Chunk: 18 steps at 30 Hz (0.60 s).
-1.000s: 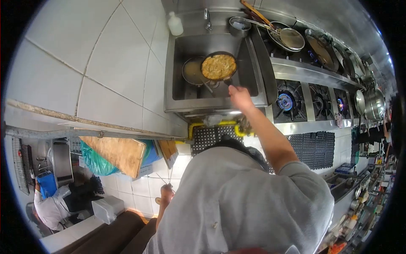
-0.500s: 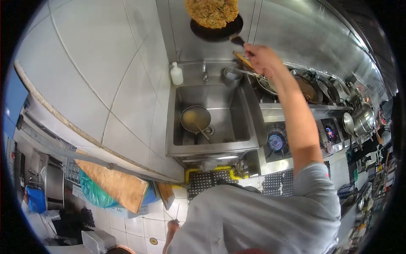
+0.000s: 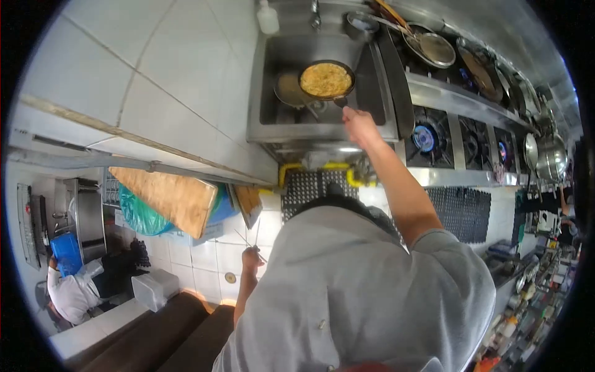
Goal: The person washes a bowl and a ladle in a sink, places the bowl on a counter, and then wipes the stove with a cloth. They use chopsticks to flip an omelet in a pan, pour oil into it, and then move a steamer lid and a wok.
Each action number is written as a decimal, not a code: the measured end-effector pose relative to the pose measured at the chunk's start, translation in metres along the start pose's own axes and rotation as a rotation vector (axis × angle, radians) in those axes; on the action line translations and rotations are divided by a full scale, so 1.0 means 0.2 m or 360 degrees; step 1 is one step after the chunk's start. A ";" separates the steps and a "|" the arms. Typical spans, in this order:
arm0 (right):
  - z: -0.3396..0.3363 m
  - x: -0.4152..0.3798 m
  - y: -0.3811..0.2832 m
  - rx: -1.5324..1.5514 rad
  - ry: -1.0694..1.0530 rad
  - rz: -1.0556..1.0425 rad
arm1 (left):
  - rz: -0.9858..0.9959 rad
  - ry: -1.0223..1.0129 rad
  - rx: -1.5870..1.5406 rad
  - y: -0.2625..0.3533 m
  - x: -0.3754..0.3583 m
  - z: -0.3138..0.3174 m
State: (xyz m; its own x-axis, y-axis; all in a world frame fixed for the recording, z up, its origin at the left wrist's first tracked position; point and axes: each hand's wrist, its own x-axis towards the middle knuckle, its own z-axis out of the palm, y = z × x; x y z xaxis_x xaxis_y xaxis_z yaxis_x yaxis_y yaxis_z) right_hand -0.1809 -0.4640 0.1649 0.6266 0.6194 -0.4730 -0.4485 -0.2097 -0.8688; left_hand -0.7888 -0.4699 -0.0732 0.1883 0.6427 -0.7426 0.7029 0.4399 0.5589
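**Listener:** Where is the pan?
**Describer:** A round black frying pan (image 3: 349,92) with a dark handle (image 3: 341,102) is held over a rectangular stainless-steel sink (image 3: 310,132). A flat, golden-brown pancake (image 3: 326,79) fills most of it. Below and to the left, a second round pan (image 3: 287,93) lies inside the sink, partly blurred.

**Listener:** And the hands?
**Describer:** The right hand (image 3: 361,127) is wrapped around the handle's near end, its arm stretched forward. The left hand (image 3: 250,255), low by the person's side, is closed around long thin sticks (image 3: 257,236); I cannot tell what kind of utensil they are.

**Listener:** How would the pan handle?
**Describer:** Probably weighty and front-heavy, stiff, and hot around the rim, so the handle is the place to hold, with a firm wrist. The pancake looks soft and floppy, likely to slide if the pan tilts, and may tear if pinched at one edge.

**Listener:** Anything nearby?
**Describer:** A gas burner (image 3: 424,139) with a blue flame, right of the sink.
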 end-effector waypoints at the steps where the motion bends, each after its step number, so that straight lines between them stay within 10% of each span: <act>1: -0.03 -0.07 0.05 0.0011 -0.0003 0.0063 | 0.0367 -0.0047 0.0626 -0.08 -0.01 -0.01; 4: -0.18 -0.26 0.07 0.0089 0.0086 0.0056 | 0.1210 -0.0202 0.1803 -0.49 0.17 0.00; 11: -0.62 -0.77 -0.03 0.0332 0.0487 -0.0236 | 0.1780 -0.0514 0.1947 -0.31 0.24 -0.16; 12: -0.71 -0.82 -0.07 0.0340 0.0543 -0.0274 | 0.1460 -0.0877 0.1670 -0.29 0.31 -0.21; 13: -0.80 -0.86 -0.10 0.0294 0.0652 -0.0278 | 0.1717 -0.0566 0.1381 -0.27 0.30 -0.26; 15: -0.99 -0.88 -0.09 0.0227 0.0779 -0.0278 | 0.0274 -0.0548 0.0447 -0.09 0.41 -0.22; 18: -1.33 -0.74 0.11 0.0126 0.0916 -0.0302 | -0.0088 -0.0238 0.0059 0.28 0.30 -0.09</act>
State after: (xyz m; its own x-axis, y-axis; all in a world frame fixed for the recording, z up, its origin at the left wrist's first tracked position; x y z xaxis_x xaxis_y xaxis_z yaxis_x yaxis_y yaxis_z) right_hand -0.1148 -0.7611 0.1776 0.9341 0.1277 -0.3335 -0.3277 -0.0649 -0.9426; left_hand -0.7507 -0.3946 -0.0799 0.2466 0.5165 -0.8200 0.7394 0.4467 0.5037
